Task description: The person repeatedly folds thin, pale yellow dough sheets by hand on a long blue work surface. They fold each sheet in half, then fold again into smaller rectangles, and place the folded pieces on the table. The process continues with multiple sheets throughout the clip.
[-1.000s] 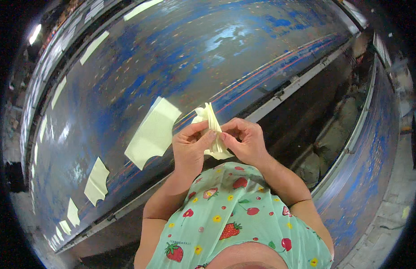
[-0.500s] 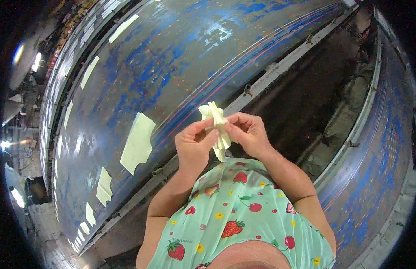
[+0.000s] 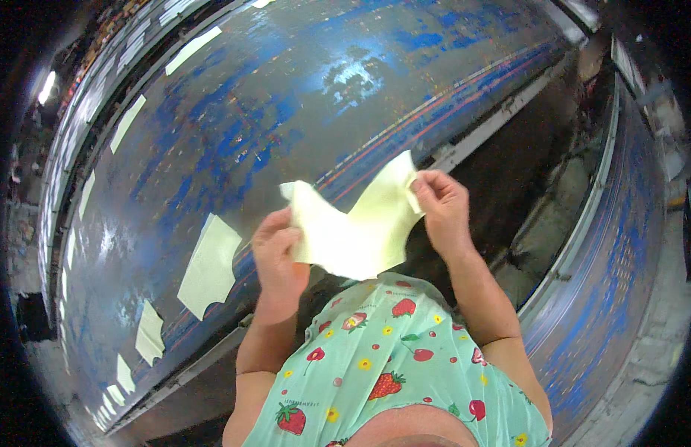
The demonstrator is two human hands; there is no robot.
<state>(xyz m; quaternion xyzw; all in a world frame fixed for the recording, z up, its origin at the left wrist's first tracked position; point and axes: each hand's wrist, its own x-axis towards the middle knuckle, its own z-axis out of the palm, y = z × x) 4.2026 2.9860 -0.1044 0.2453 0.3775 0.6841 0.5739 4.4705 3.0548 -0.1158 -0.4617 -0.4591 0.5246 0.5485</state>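
- A pale yellow sheet (image 3: pixel 357 235) is stretched out between two bare hands, just above the middle of the frame, in front of the person's chest.
- The left hand (image 3: pixel 277 257) grips the sheet's lower left edge, fingers curled over it.
- The right hand (image 3: pixel 442 208) pinches the upper right corner between thumb and fingertips.
- The sheet's long axis runs from lower left up to upper right; one pointed corner rises near the right hand, another sticks out at upper left, and the bottom edge sags in a curve.
- Behind it a long table (image 3: pixel 301 97) with a worn blue top runs diagonally across the frame.
- A second sheet (image 3: pixel 209 264) lies flat on that table, left of the left hand, with smaller pieces (image 3: pixel 149 333) trailing toward the lower left.
- A green shirt (image 3: pixel 390 372) with a strawberry print fills the bottom centre.
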